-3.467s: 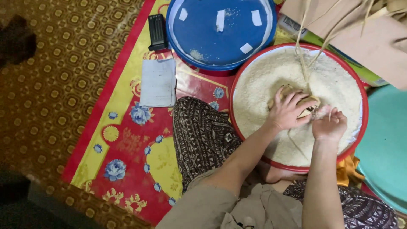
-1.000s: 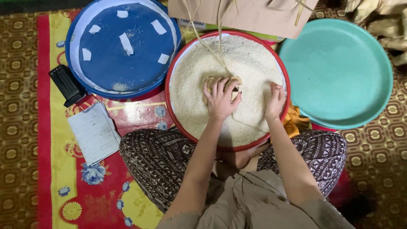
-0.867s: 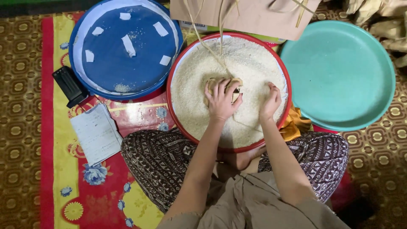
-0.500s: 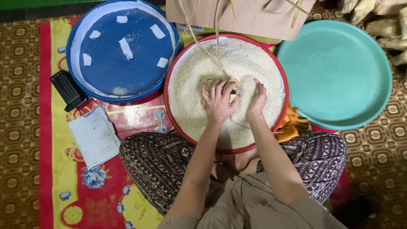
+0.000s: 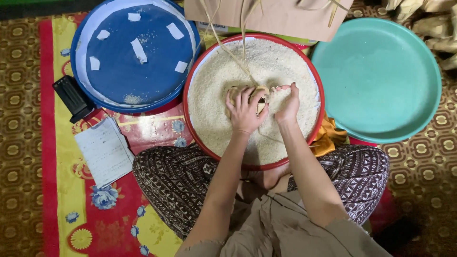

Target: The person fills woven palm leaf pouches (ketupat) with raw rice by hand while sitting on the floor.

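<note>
A blue round tray lies at upper left, with white paper scraps stuck on its face. A black rectangular object sits just beside its lower-left rim. A sheet of white paper lies on the red and yellow floral mat. A turquoise round tray lies at right. A brown cardboard piece lies along the top edge.

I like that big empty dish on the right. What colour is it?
The dish is teal, a blue-green, plain all over. The head view shows it.
</note>
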